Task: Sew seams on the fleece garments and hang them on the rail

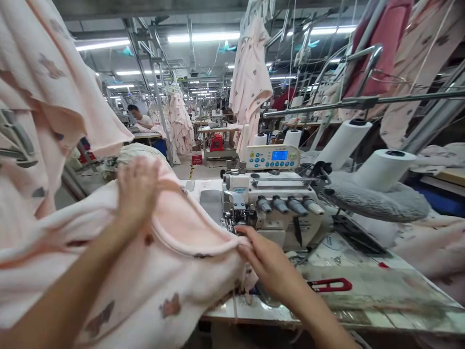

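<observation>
one edge pinched, plenty crowding round

from my remote post i see printed pink cloth [134,286] spread over the near left, its curved edge running to the needle area of the sewing machine [285,186]. my right hand [267,257] pinches that edge between thumb and fingers; my left hand [140,189] rests on the cloth farther left, too blurred for me to tell whether it grips. red-handled snips [334,284] lie just beside the right forearm. thread cones [343,145] and a fuzzy grey pad [374,198] crowd the machine's right; hanging pink cloth [69,92] blocks my view at left, and a metal bar [319,107] crosses upper right. the worktable [366,281] is pale and glossy. behind, under strip lights [203,37], a person [145,119] sits among more garments [250,72].
</observation>
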The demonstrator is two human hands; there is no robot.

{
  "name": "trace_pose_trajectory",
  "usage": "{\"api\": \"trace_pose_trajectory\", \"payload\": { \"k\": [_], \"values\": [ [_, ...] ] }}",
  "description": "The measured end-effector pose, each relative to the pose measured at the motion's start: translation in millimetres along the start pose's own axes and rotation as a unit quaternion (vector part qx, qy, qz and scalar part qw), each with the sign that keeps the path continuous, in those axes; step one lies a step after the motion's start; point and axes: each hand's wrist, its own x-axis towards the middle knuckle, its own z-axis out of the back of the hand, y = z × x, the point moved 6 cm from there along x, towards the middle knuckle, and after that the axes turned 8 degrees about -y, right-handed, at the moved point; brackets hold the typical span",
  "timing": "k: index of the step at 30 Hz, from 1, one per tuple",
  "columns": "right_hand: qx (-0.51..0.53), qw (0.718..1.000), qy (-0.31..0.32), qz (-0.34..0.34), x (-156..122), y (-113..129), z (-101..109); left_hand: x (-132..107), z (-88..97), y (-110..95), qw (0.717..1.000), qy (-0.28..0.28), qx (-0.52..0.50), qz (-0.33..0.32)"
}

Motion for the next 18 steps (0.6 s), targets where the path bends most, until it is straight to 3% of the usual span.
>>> {"api": "trace_pose_trajectory", "payload": {
  "k": [1,3,6,8,11,18],
  "values": [
    [-0.017,0.999,-0.014,-0.024,6.0,-3.7,-0.8,-9.9,-10.2,-20.7,0.999,-0.009,-0.04,-0.026],
    [-0.033,0.998,-0.025,-0.054,11.4,-11.0,-4.8,-42.6,-36.8,-70.0,0.975,0.08,-0.157,-0.134],
    [0.01,0.998,-0.019,-0.067,10.7,-17.7,-6.6,-82.3,-57.5,-107.0,0.951,0.151,-0.217,-0.162],
    [0.077,0.992,0.011,-0.095,9.2,-21.5,-6.9,-90.1,-62.9,-110.8,0.947,0.175,-0.221,-0.153],
    [0.145,0.979,0.045,-0.139,10.8,-25.9,-6.9,-83.0,-65.6,-105.2,0.942,0.196,-0.232,-0.141],
    [-0.019,0.988,-0.046,-0.144,21.7,-32.8,-0.9,-63.4,-76.8,-103.3,0.933,0.244,-0.258,-0.056]
  ]
}}
